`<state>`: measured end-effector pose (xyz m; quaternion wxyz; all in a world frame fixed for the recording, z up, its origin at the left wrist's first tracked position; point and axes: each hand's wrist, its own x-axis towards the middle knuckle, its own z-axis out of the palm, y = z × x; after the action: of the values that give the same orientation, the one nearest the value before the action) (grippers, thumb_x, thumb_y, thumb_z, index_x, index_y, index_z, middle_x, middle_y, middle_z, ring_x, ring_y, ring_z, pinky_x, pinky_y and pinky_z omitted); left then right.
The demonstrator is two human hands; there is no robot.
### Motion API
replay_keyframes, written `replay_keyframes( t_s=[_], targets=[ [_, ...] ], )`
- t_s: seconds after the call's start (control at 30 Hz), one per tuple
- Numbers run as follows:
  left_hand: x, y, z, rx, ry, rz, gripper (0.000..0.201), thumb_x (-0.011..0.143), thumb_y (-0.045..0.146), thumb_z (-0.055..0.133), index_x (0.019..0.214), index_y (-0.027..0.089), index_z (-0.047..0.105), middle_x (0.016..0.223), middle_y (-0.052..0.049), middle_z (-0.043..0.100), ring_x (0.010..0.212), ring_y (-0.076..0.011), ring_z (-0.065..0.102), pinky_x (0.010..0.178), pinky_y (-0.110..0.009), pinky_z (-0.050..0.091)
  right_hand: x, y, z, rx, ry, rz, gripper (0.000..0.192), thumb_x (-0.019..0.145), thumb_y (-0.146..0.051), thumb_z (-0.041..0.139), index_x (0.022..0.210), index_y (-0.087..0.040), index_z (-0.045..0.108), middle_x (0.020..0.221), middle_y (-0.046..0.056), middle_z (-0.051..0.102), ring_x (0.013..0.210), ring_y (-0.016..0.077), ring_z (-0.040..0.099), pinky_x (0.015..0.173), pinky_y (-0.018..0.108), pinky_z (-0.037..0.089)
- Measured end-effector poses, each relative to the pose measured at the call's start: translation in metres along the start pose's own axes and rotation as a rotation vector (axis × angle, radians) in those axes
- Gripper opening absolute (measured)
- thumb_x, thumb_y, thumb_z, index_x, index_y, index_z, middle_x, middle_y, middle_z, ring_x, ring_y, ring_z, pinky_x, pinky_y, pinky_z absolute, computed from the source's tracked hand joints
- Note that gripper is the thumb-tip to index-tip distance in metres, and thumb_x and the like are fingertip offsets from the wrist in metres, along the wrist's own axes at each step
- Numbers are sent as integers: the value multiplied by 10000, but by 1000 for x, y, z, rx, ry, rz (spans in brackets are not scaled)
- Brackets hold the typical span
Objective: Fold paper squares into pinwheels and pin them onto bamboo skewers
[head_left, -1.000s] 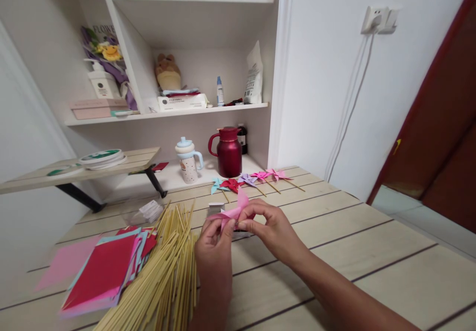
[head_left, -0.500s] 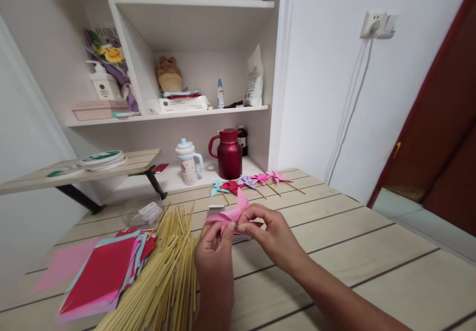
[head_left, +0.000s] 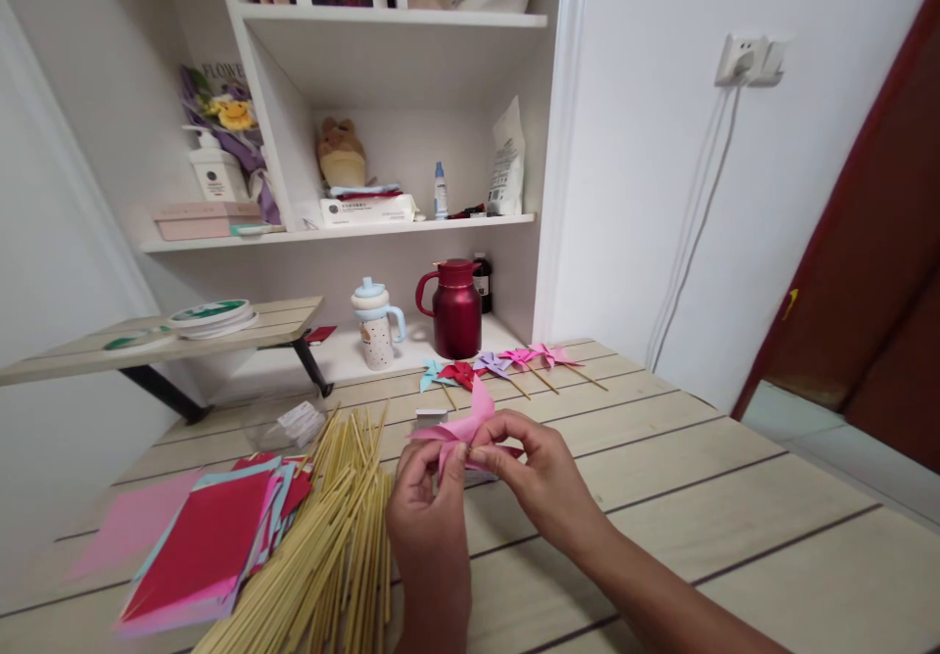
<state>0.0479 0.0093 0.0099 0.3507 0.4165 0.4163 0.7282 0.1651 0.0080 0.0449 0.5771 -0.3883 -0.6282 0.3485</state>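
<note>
Both hands, left hand (head_left: 426,497) and right hand (head_left: 540,473), pinch a pink paper pinwheel (head_left: 464,429) above the tabletop (head_left: 661,497); bamboo sticks (head_left: 330,537) lie at nine o'clock. Squeezing hard could crease its thin blades.

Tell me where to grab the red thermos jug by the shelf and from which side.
Take the red thermos jug by its curved handle, coming in from the left. It stands upright, and the handle loops out on that side toward the pale blue cup. A dark bottle stands close at its right, so that side is probably tighter.
</note>
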Motion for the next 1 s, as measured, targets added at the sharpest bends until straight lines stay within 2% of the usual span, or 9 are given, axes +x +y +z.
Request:
replay_keyframes(
  t_s=[0.3,0.77,0.9,1.0],
  targets=[
    [-1,0,0,-18,5,19,174,723,329,780,786,176,727,822,-44,705,811,-199,658,758,-298,512,-2,0,1,-45,17,-47,101,816,-174,693,719,-194,670,774,-13,676,753,144,596,680,229,442],
    [-5,1,-1,41,22,65,143,734,323,777,769,196,720,820,-30,689,798,-192,646,770,-307,510,-5,-7,4,120,42,30,110,811,-241,707,731,-192,649,739,-11,652,718,146,592,649,241,477],
    [-7,6,-1,90,48,133,123,741,322,765,764,207,729,843,-36,696,806,-195,642,788,-317,509,-7,-8,4,108,60,36,116,811,-244,717,739,-191,643,750,0,653,729,154,595,660,253,481],
    [-7,9,-1,137,51,196,94,740,305,764,752,218,732,827,-26,687,787,-189,634,783,-312,509,-7,-6,6,186,123,28,189,765,-256,766,770,-208,583,766,-8,630,745,158,595,657,255,494]
  ],
)
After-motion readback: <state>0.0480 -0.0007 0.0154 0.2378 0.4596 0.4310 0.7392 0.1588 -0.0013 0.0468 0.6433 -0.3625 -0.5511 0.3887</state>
